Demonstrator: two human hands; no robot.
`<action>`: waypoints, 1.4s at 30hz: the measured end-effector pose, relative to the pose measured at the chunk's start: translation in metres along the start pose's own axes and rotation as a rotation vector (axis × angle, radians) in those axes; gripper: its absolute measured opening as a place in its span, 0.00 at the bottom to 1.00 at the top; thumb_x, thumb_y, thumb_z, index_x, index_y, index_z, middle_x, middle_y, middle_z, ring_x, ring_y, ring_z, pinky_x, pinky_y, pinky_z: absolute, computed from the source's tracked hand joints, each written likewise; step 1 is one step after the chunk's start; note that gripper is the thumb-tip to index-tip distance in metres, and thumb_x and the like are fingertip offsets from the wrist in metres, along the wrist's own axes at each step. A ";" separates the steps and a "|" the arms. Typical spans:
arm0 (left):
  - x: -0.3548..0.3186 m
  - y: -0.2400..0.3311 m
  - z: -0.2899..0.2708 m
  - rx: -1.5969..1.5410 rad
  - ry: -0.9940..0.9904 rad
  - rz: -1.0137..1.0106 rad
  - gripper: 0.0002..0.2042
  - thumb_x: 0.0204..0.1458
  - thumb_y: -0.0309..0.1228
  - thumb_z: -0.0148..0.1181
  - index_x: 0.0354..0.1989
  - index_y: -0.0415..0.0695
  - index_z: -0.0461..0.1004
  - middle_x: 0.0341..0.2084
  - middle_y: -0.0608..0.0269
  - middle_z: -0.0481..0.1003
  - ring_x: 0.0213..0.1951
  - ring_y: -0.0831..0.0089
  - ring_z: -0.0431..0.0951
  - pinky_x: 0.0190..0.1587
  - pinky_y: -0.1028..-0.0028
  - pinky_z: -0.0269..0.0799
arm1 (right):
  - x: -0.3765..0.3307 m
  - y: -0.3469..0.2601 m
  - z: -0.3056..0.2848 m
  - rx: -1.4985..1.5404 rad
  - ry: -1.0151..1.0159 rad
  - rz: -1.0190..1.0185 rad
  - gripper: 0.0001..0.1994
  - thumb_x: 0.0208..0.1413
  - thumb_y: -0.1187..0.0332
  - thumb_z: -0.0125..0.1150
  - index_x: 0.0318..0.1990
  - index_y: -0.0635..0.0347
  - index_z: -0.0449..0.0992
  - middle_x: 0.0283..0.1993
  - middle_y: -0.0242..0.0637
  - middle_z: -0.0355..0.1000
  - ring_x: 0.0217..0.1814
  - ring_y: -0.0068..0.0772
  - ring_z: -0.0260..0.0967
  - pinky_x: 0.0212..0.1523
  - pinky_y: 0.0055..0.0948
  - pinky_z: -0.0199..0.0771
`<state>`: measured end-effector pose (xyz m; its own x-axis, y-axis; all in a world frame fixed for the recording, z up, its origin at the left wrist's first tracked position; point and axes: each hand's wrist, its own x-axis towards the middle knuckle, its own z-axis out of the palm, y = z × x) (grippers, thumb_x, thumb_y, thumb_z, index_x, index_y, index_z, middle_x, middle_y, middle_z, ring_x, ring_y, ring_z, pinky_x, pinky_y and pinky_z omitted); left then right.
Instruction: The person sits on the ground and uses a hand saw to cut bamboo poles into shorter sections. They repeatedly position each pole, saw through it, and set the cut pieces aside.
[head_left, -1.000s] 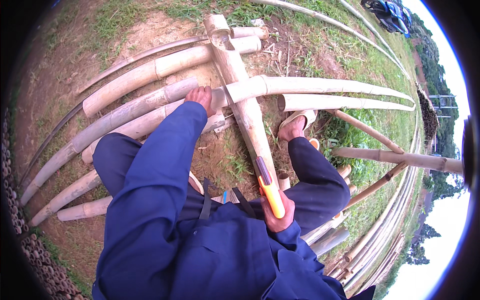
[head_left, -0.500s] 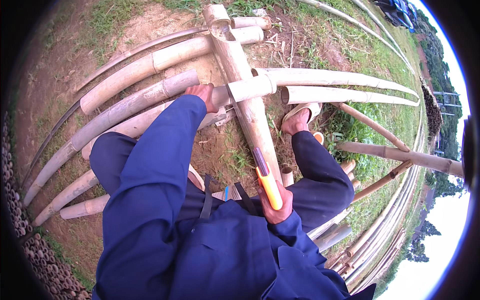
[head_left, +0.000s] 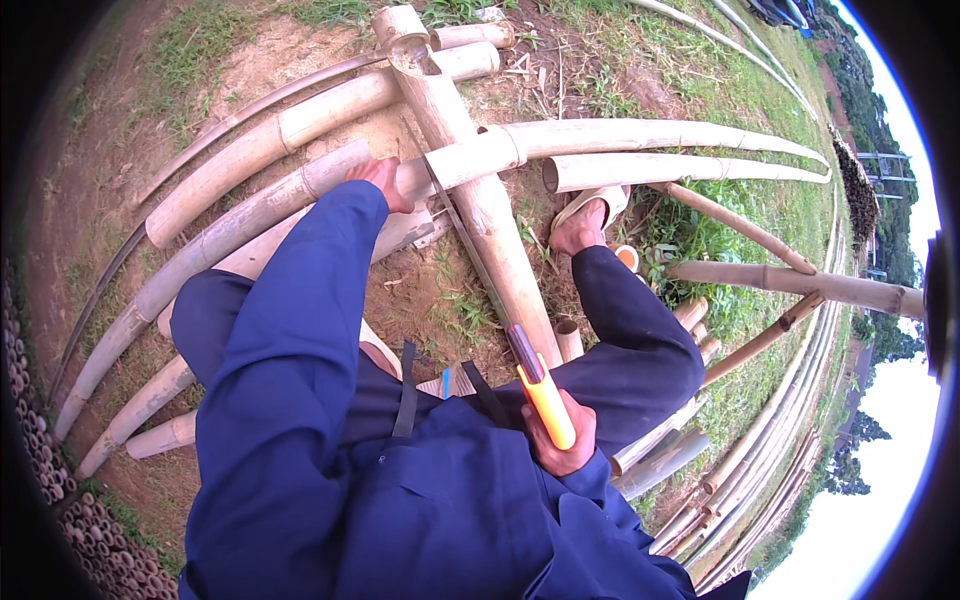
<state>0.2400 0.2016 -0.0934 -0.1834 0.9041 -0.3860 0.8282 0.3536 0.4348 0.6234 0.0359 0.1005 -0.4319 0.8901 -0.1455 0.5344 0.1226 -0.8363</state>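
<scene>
A long pale bamboo pole (head_left: 640, 135) lies across a thicker bamboo log (head_left: 475, 190). My left hand (head_left: 378, 184) is closed around its left end, close to the log. In my right hand (head_left: 568, 440) is the orange-yellow handle of a handsaw (head_left: 545, 405), held near my lap. The saw's thin blade slants up and away along the log's left side. It crosses the pole just right of my left hand. How deep the blade sits in the bamboo, I cannot tell.
More bamboo poles (head_left: 230, 215) lie on the ground to the left. A second pole (head_left: 690, 168) runs beside the crossing one. Bamboo props (head_left: 790, 280) stand at right, above stacked long poles (head_left: 770, 470). My sandalled foot (head_left: 585, 222) is right of the log.
My right hand has drawn the saw back toward my body. The left hand keeps its grip on the pole. The whole view has shifted slightly.
</scene>
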 end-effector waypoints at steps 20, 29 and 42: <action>-0.045 0.039 -0.017 -0.010 0.051 0.087 0.34 0.30 0.46 0.75 0.49 0.40 0.78 0.39 0.41 0.82 0.42 0.45 0.84 0.50 0.54 0.80 | 0.103 -0.003 0.049 0.044 -0.004 -0.060 0.07 0.57 0.77 0.64 0.42 0.65 0.76 0.29 0.45 0.75 0.31 0.47 0.78 0.34 0.35 0.75; -0.030 0.015 -0.020 -0.018 0.110 0.056 0.32 0.33 0.44 0.74 0.47 0.36 0.78 0.38 0.41 0.82 0.41 0.46 0.84 0.53 0.56 0.78 | 0.013 -0.008 0.010 -0.064 0.035 -0.057 0.08 0.54 0.78 0.66 0.42 0.65 0.79 0.28 0.45 0.77 0.29 0.46 0.80 0.33 0.33 0.77; -0.032 0.005 -0.071 -0.050 0.279 -0.012 0.36 0.34 0.48 0.76 0.53 0.43 0.76 0.42 0.47 0.83 0.45 0.51 0.84 0.52 0.56 0.77 | 0.037 -0.004 0.011 -0.042 0.170 -0.220 0.10 0.56 0.78 0.67 0.46 0.68 0.78 0.30 0.43 0.77 0.25 0.39 0.77 0.31 0.31 0.75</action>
<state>0.2124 0.1917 -0.0217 -0.3373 0.9284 -0.1559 0.7992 0.3700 0.4738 0.5976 0.0631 0.0922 -0.4146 0.9005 0.1312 0.4724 0.3362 -0.8148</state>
